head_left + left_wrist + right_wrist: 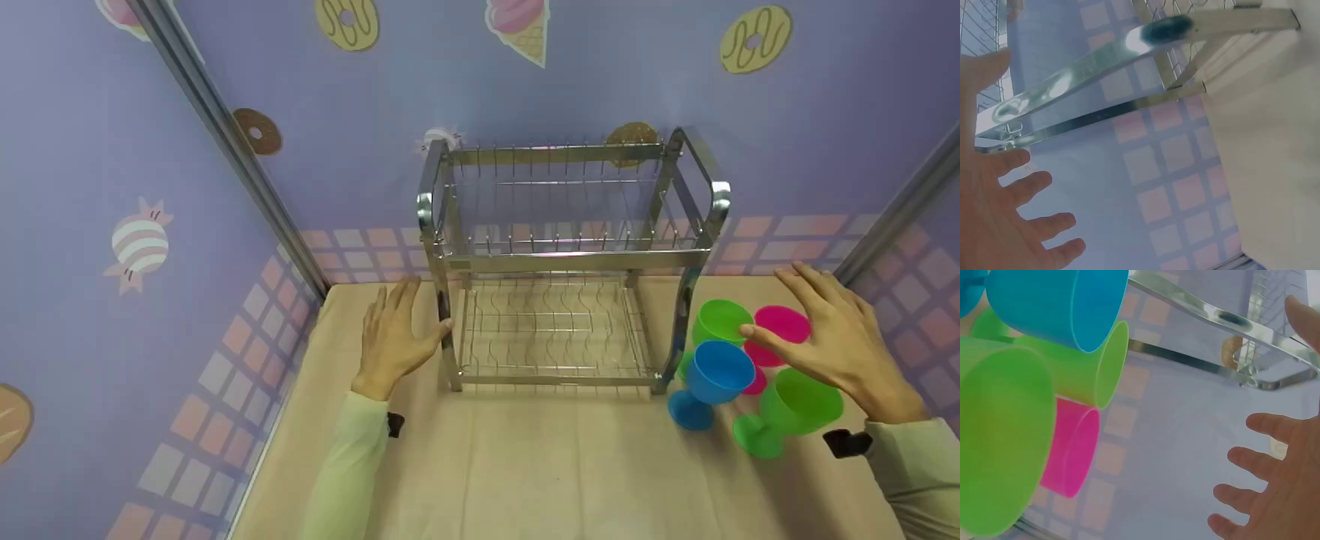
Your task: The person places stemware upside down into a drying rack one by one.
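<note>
A two-tier metal dish rack (pixel 577 262) stands against the back wall, its upper tier and lower tray holding nothing. My left hand (pixel 397 341) hovers beside the rack's left front post, fingers spread and thumb near the post; the left wrist view shows that nothing is held. Over at the right, plastic goblets stand clustered by the rack: a blue goblet (pixel 721 375), a green goblet (pixel 799 405) in front, another green goblet (pixel 720 321) behind, and a pink goblet (pixel 784 324). Above them my right hand (pixel 844 349) is spread and holds nothing, partly covering the pink one.
A beige cloth-like surface (pixel 525 465) lies under everything. Purple patterned panels (pixel 570 90) rise behind and on both sides, with metal corner posts (pixel 247 172) at the left and right.
</note>
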Tool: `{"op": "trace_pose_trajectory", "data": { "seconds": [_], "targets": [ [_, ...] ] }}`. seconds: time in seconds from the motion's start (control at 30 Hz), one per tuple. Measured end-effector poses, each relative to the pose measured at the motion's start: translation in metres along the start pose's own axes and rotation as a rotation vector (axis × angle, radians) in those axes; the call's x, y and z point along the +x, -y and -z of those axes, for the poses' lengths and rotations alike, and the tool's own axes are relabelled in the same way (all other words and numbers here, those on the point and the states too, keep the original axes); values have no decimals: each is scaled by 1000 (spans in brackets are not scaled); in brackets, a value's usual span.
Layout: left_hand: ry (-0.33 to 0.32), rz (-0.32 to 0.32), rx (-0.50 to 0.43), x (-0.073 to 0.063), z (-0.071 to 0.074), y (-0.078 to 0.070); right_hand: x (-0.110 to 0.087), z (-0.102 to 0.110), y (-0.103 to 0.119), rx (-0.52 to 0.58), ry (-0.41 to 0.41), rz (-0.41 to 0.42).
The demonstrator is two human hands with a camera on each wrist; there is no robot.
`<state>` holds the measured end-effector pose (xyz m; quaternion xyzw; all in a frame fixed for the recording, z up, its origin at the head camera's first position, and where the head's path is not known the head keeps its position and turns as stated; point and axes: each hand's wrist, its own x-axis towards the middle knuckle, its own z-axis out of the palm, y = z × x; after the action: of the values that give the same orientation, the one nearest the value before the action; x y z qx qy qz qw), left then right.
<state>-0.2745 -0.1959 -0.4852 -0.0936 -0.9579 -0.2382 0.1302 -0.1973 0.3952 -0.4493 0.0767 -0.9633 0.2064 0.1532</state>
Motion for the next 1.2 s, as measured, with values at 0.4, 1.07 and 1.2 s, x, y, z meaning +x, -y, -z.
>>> {"op": "trace_pose_trajectory", "data": {
  "seconds": [0.4,1.07,1.2],
  "targets": [
    [-89,-57,-325,-3,-41,-2,-48,1,-27,136,-59,-73],
    [-218,-7,-500,-4,-65,-5,-122,-46,-72,389,-151,-254],
    [-226,6,-499,-2,-65,-8,-130,-59,-76,454,-127,-292]
  ]
}}
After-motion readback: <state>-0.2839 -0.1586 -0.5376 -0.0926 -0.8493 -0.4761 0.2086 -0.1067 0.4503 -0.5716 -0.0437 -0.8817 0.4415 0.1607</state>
